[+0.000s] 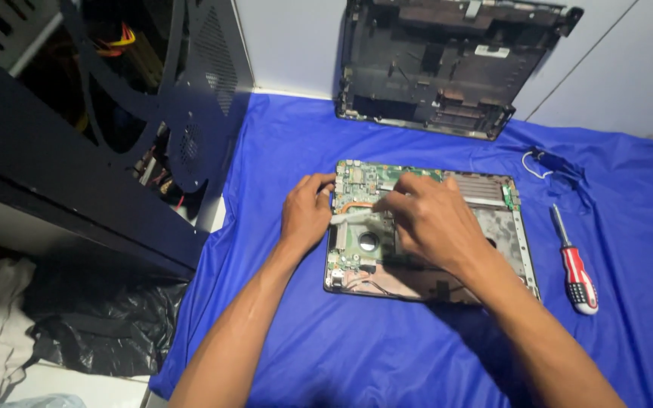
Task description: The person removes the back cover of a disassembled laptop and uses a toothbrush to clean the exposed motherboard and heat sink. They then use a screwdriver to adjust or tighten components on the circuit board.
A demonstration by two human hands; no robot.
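Blue cloth covers the surface; opened laptop base lies flat mid-cloth, green circuit board exposed on its left half, bare grey tray with a finned metal strip on its right half; copper heat pipe curves across the board between the two hands.

Around it: red-and-white-handled screwdriver lies on the cloth just right of the base, apart from it, tip pointing away from the person; small blue part with a white wire loop sits further back right; detached black bottom shell leans upright against the white wall behind; open black computer case stands off the cloth's left edge, cables visible inside; black plastic bag on the floor below it.

Nothing lies between the hands and the board; right forearm crosses over the lower right part of the base and hides that area.

Left hand: at the board's left edge, fingers curled, fingertips touching the board edge and a pale strip lying beside the heat pipe; grip looks partly closed, cannot tell if it actually pinches the strip.

Right hand: palm down over the board's centre, fingers bent together, tips meeting the same pale strip near the pipe; whether clamped on it, cannot tell; fan opening visible just below the fingers.
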